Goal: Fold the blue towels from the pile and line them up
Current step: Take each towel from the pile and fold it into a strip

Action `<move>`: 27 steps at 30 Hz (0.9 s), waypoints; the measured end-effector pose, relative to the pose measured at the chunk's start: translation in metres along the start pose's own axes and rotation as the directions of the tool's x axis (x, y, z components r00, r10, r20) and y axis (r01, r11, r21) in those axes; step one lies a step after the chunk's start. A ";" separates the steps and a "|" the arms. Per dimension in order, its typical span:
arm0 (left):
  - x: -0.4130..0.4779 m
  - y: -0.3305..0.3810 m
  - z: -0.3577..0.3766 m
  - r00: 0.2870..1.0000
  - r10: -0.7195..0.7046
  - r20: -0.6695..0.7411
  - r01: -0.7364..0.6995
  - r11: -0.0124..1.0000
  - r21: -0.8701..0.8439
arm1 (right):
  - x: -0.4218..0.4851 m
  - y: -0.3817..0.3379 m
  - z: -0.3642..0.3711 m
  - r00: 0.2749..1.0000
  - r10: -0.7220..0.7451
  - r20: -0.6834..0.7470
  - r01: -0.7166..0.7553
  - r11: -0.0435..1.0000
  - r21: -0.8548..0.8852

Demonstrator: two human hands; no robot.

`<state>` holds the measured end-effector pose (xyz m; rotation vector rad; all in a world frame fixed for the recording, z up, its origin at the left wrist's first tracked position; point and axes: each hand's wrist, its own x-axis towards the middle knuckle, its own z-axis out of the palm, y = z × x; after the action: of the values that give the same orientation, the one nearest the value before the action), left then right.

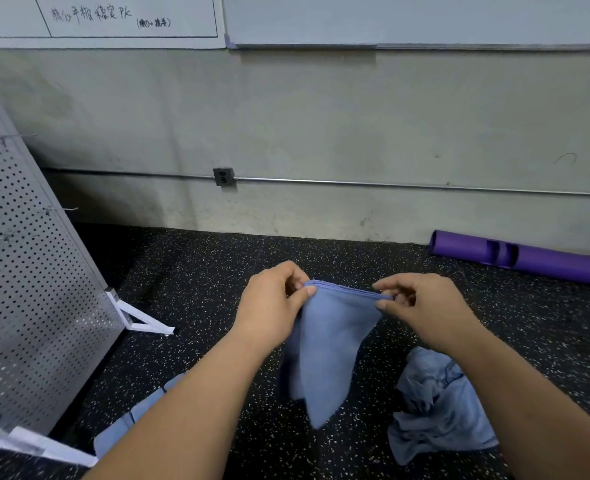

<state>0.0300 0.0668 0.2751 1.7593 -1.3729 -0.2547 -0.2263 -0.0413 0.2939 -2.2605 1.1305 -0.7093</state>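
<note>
Head view: mid-fold, left grip (272, 299) and right grip (421, 306) pinching towel (328, 348) top edge; next likely: lay beside folded towels (127, 424), 7 o'clock.

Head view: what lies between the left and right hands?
Head view: the folded top edge of the hanging blue cloth towel, pinched by left hand and right hand.

Towel (324, 344) matt blue cloth; floor (217, 271) speckled rubber, rough.
</note>
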 end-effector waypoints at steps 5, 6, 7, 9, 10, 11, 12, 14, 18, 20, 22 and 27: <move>0.000 0.002 0.000 1.000 0.013 0.014 -0.013 1.000 -0.010 | 0.000 0.000 0.003 0.999 0.015 -0.044 -0.020 0.994 -0.111; 0.000 0.002 0.000 1.000 0.011 0.015 -0.011 1.000 -0.014 | 0.000 0.000 0.002 0.998 0.015 -0.069 -0.023 0.994 -0.104; 0.001 0.002 0.000 1.000 0.008 0.020 -0.007 1.000 -0.016 | 0.001 0.000 0.001 0.996 0.026 -0.085 -0.035 0.994 -0.101; 0.002 0.002 0.000 0.999 0.002 0.039 -0.002 1.000 -0.010 | 0.000 0.000 0.001 0.996 0.041 -0.078 -0.050 0.992 -0.117; 0.002 0.002 0.001 0.999 0.001 0.040 -0.001 1.000 0.001 | 0.000 -0.001 0.000 0.996 0.036 -0.079 -0.045 0.993 -0.113; 0.002 0.001 0.001 0.999 -0.003 0.033 0.002 1.000 0.010 | -0.001 -0.004 0.000 0.995 0.021 -0.101 -0.028 0.997 -0.072; 0.003 0.001 0.000 1.000 -0.009 0.017 0.009 1.000 0.012 | -0.001 -0.006 -0.001 0.989 -0.006 -0.145 0.006 1.000 -0.001; 0.004 0.000 -0.001 1.000 -0.027 -0.012 0.027 1.000 0.006 | -0.002 -0.007 -0.004 0.977 -0.040 -0.207 0.056 0.996 0.071; 0.002 -0.002 0.000 0.999 -0.026 0.030 0.024 0.999 0.042 | -0.004 -0.002 -0.003 1.000 0.012 -0.021 -0.014 0.995 -0.099; 0.002 -0.002 0.003 1.000 0.004 0.023 -0.005 0.999 0.052 | -0.003 -0.005 -0.005 0.981 -0.011 -0.194 0.020 0.999 0.046; 0.003 -0.001 0.004 0.999 0.030 -0.021 -0.030 0.999 0.016 | -0.002 -0.005 -0.008 0.947 -0.036 -0.320 0.085 0.987 0.138; 0.002 -0.002 0.004 0.998 0.053 -0.019 -0.051 0.996 0.072 | -0.005 -0.002 -0.002 0.999 0.013 -0.040 -0.015 0.998 -0.055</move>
<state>0.0293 0.0633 0.2720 1.7769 -1.4262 -0.1601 -0.2288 -0.0371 0.2949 -2.2914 1.1971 -0.7291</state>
